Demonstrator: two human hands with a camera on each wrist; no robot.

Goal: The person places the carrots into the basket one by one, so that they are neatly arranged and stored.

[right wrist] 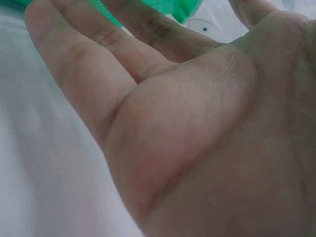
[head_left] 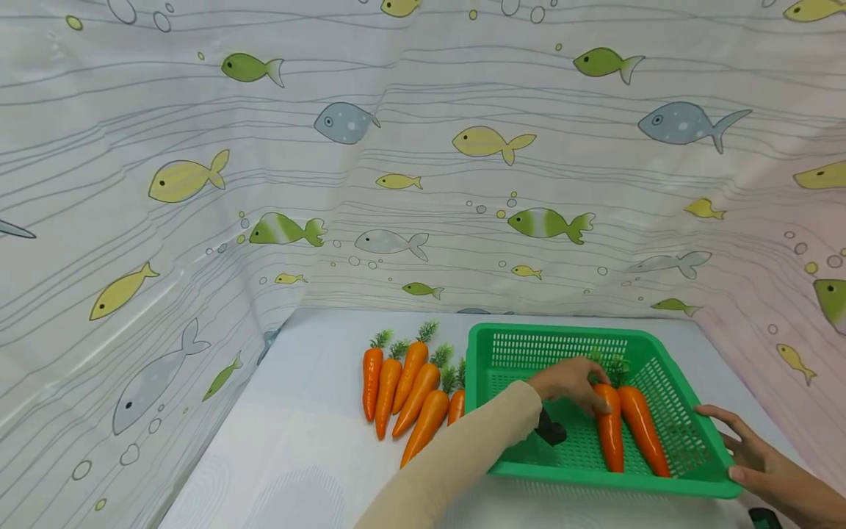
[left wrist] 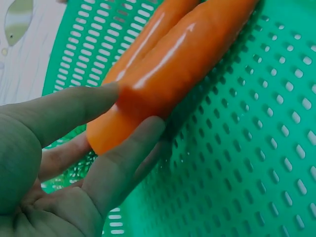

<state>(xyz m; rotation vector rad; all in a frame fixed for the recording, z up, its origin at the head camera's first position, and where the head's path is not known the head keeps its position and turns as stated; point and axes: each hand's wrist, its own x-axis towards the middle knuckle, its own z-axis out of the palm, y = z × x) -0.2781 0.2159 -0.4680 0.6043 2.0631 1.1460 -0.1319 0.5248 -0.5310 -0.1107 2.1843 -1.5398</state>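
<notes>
In the head view my left hand (head_left: pixel 570 380) reaches into a green plastic basket (head_left: pixel 562 329). It grips a carrot (head_left: pixel 611 439) near the leafy end, thumb on one side and fingers on the other in the left wrist view. A second carrot (head_left: pixel 645 430) lies right beside it on the basket floor, both with tips toward the front wall. At the basket's right side, my right hand (head_left: pixel 767 470) rests against the rim, its fingers and thumb spread near the front corner. The right wrist view shows mostly its palm and extended fingers (right wrist: pixel 84 64).
Left of the basket, several carrots (head_left: pixel 388 389) with green tops lie in a row on the white tabletop (head_left: pixel 284 433); the sleeve (head_left: pixel 456 463) partly covers the row. A fish-patterned sheet (head_left: pixel 436 213) stands behind and along both sides.
</notes>
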